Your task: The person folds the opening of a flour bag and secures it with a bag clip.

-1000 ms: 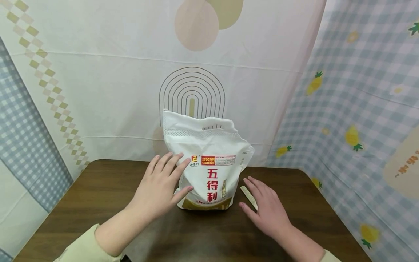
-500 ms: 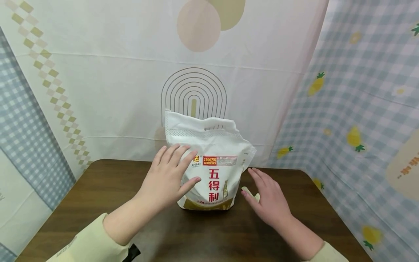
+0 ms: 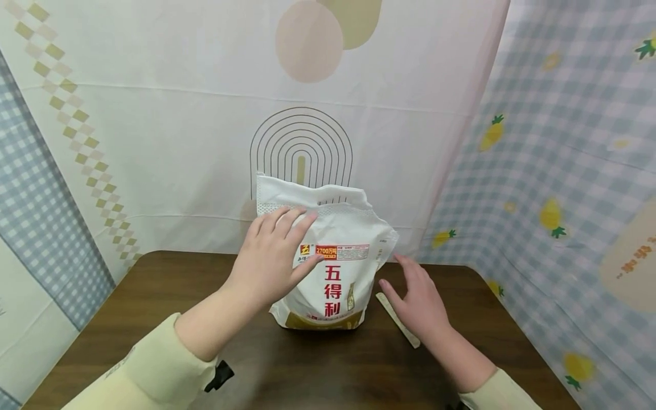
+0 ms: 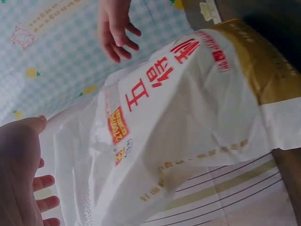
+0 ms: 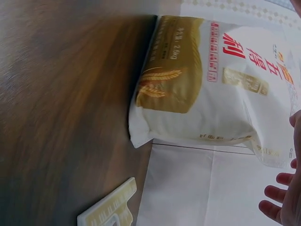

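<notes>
A white flour bag (image 3: 338, 228) with red characters and a gold base stands upright, its top edge uneven. Before its upper left part is my left hand (image 3: 269, 256), fingers spread, thumb across the front. The left wrist view has the left hand (image 4: 23, 174) beside the bag's top; whether it touches cannot be told. At the bag's right side my right hand (image 3: 420, 296) is raised with fingers apart, holding nothing. Below that hand lies a flat, pale, yellowish strip (image 3: 397, 319). In the right wrist view the strip (image 5: 110, 205) shows printed marks and a notched edge.
The brown wooden table (image 3: 318, 370) has rounded far corners. A white patterned cloth (image 3: 179, 142) hangs behind the bag, and a blue checked cloth (image 3: 543, 171) hangs along the right side.
My left hand has risen toward the bag's top left. The right hand has lifted slightly and shifted, uncovering more of the strip. The bag stands in the same place.
</notes>
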`<state>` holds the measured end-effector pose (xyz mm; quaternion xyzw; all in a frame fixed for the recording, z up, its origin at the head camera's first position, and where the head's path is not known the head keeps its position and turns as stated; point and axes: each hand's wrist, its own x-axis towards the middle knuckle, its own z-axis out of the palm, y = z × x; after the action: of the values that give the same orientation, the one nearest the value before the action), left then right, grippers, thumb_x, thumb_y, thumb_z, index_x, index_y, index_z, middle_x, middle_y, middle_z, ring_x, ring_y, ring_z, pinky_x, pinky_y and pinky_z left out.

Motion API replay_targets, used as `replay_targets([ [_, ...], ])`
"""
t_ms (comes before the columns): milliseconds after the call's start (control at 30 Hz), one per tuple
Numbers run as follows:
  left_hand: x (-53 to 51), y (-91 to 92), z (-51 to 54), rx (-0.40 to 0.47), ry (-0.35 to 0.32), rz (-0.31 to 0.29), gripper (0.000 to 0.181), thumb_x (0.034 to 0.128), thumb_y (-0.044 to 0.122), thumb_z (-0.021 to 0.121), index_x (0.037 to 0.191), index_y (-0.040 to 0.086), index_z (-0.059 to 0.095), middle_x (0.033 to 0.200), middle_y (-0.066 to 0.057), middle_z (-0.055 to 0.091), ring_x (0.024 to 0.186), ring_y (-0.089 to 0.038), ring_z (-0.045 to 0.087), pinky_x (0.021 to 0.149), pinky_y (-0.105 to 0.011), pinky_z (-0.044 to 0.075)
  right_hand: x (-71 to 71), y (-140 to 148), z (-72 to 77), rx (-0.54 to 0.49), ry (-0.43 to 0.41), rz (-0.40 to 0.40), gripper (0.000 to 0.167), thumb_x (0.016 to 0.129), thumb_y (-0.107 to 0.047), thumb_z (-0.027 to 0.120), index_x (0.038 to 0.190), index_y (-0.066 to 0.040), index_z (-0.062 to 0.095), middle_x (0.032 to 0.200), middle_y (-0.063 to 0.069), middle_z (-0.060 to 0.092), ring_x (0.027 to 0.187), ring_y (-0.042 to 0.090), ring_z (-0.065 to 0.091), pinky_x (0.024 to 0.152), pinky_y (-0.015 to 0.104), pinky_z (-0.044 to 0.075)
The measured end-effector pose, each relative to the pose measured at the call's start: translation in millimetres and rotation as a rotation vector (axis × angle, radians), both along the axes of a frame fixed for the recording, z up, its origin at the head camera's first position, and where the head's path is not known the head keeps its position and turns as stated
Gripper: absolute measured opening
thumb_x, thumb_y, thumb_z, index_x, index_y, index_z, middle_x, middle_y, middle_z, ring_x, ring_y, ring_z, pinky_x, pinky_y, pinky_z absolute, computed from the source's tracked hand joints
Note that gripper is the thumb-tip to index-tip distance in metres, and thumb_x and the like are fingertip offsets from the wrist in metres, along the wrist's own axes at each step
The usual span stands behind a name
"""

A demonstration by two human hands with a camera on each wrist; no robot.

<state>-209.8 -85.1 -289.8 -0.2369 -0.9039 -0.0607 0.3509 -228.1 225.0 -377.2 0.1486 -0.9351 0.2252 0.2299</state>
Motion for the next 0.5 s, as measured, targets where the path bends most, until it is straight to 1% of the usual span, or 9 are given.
replay_targets([
  [100,-4.9,3.3,6.9,0.023,0.028,-0.005,0.067,0.0918,0.053,0.061,0.145,0.017,0.045,0.144,-0.007,0.048,0.132,-0.031,0.040,0.109,-0.049,0.031,-6.4,-2,1.1,-0.072,-0.043,-0.017,0.068,0.097,-0.050,0.057,0.148,-0.008,0.041,0.145,0.015,0.047,0.132,0.037,0.044,0.102,0.058,0.039],
  [200,-11.5,7.5,14.5,0.049,0.043,-0.012,0.066,0.0923,0.054,0.060,0.145,0.016,0.046,0.144,-0.007,0.049,0.134,-0.031,0.039,0.110,-0.050,0.030,-12.4,-3,2.1,-0.141,-0.083,-0.033,0.068,0.098,-0.050,0.056,0.148,-0.007,0.039,0.144,0.015,0.047,0.130,0.036,0.045,0.100,0.058,0.040],
  [367,-21.0,14.4,27.5,0.077,0.026,-0.009,0.065,0.0930,0.053,0.059,0.145,0.016,0.045,0.145,-0.007,0.048,0.135,-0.031,0.038,0.111,-0.050,0.029,-20.4,-8,4.5,-0.246,-0.134,-0.053,0.068,0.098,-0.048,0.057,0.150,-0.008,0.038,0.142,0.014,0.047,0.129,0.033,0.045,0.099,0.057,0.042],
  [500,-28.4,19.0,37.8,0.068,-0.004,0.019,0.067,0.0927,0.054,0.059,0.147,0.018,0.043,0.145,-0.007,0.047,0.135,-0.032,0.038,0.112,-0.051,0.027,-25.7,-14,8.4,-0.337,-0.161,-0.058,0.069,0.097,-0.047,0.058,0.150,-0.008,0.037,0.142,0.012,0.047,0.129,0.032,0.046,0.098,0.053,0.044],
])
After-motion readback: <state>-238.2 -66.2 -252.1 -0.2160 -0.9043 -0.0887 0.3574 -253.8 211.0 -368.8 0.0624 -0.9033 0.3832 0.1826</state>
